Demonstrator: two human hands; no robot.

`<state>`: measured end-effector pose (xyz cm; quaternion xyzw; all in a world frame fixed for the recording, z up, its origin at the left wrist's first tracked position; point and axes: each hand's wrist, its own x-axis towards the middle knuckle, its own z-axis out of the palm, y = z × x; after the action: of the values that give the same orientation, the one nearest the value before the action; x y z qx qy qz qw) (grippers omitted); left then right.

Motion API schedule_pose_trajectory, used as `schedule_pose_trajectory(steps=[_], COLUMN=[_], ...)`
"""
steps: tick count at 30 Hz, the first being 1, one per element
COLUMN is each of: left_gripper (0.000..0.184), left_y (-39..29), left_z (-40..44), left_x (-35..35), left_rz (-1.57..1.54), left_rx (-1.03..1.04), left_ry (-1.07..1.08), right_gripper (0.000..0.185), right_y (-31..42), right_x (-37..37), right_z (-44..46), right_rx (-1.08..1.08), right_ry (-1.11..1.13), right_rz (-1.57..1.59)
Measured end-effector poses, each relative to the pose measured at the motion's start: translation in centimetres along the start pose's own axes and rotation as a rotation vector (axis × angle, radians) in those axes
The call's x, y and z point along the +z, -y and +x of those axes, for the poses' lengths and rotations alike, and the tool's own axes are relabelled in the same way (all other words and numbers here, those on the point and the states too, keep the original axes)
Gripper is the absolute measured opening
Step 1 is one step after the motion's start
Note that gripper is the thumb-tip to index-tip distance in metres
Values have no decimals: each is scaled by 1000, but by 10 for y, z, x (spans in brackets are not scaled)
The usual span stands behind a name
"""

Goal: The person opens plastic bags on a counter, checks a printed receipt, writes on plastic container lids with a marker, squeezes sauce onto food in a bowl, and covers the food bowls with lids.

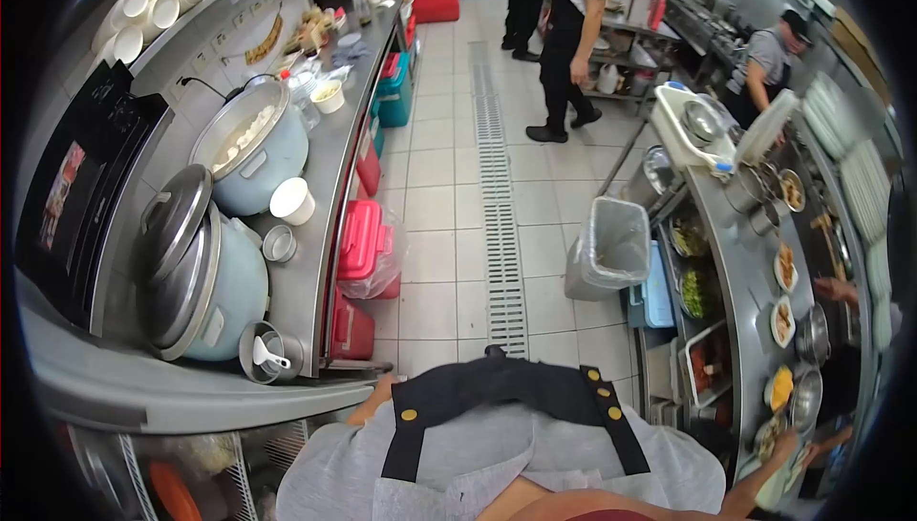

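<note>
My left hand (383,389) is at the free end of a long grey door edge (239,414), beside my apron (497,385). Its fingers are mostly hidden, so its grip cannot be made out. Wire shelves (244,468) with an orange item and plastic bags show beneath that edge. On the far right, my right hand (783,446) reaches to a small bowl of food (767,437) on the steel counter; its fingers are too small and unclear to read. A bowl with yellow food (780,387) and metal bowls (807,397) stand just beyond it.
Large pale-blue pots (234,282) line the left counter (320,225). A lined bin (611,249) stands before the right counter (712,220). Red containers (361,249) sit under the left counter. Co-workers (573,34) stand in the aisle and behind the right counter, where another person's hand (836,290) shows.
</note>
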<state>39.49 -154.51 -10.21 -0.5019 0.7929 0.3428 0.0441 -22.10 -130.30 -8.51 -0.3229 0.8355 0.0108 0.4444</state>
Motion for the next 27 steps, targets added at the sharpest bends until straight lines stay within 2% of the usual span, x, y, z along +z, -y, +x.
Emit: schedule_pose_trajectory(steps=[2,3,4,6,7,9,13,15,17,18,21,22,23,24,27], left_gripper=[34,32,29,28,27,30,34,35,36,36,38,39,45,41,25], left_y=[8,5,-30,5,19,16,37,53,71,83,116,123,117,91,59], left_z=[54,66,68,112,136,165,244,298,358,391,502,543,586,623,739], left_x=[-8,-32,-85,-81,-79,-100,-141,-167,-201,-221,-301,-334,-384,-426,-533], left_rz=[-234,-336,-437,-523,-589,-517,-342,-312,-261,-213,8,73,49,-69,-381], left_rx=[-570,-592,-616,-668,-696,-699,-685,-649,-594,-549,-371,-325,-279,-371,-298], left_ry=[-16,-20,-26,-174,-327,-280,-122,-68,-27,-18,-26,-47,48,-227,-404], right_gripper=[37,37,37,26,20,23,23,28,30,31,29,29,28,28,26], right_y=[68,110,161,267,319,413,550,576,590,595,544,543,548,554,589], right_x=[-58,-89,-120,-176,-211,-251,-278,-263,-265,-278,-285,-295,-306,-318,-345], right_z=[75,112,150,224,256,296,354,392,387,375,451,448,446,443,466], right_rx=[-198,-262,-275,-315,-304,-496,-575,-607,-583,-503,-605,-497,-327,-193,-30], right_ry=[-122,-205,-267,-294,-112,-224,-210,-156,16,145,290,266,223,182,138], right_rz=[-280,-340,-189,468,538,483,450,446,279,186,28,43,97,148,183])
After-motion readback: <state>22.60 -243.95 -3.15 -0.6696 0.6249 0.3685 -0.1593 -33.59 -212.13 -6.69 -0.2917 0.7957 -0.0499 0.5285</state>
